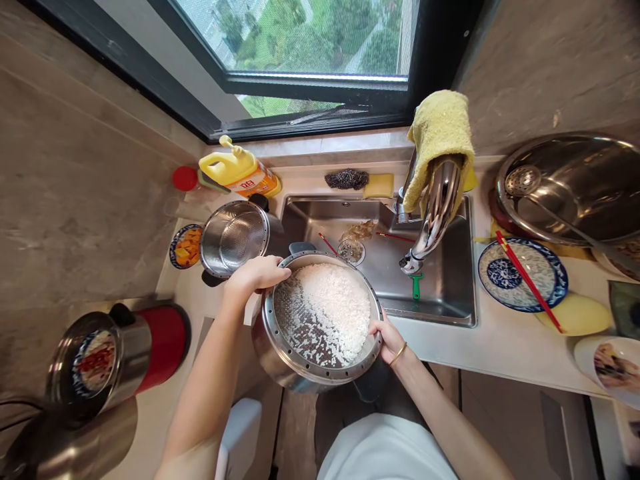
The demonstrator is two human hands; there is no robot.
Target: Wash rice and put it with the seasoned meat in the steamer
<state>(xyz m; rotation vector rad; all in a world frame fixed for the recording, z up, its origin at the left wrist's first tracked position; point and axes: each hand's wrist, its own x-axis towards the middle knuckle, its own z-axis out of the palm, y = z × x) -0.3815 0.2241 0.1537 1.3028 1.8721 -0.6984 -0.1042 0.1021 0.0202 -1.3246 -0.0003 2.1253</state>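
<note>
Between my hands is a stainless steel steamer pot [273, 353] with a row of small holes around its rim. It is held tilted over the counter's front edge, by the sink. White rice [335, 293] lies inside on the perforated bottom, heaped to the right and thinner at the left. My left hand [261, 272] is closed on the upper left rim, its thumb on top. Lower right, my right hand [387, 339] grips the rim, most of its fingers hidden behind the pot. Another steel pot [235, 237] with a perforated bottom stands just beyond my left hand.
The steel sink [440, 293] holds a green peeler [416, 285], red chopsticks and scraps at the drain. A yellow cloth hangs over the faucet [435, 213]. At right are a patterned plate [505, 273] and a large steel basin [575, 180]; at left, a yellow detergent bottle [240, 170].
</note>
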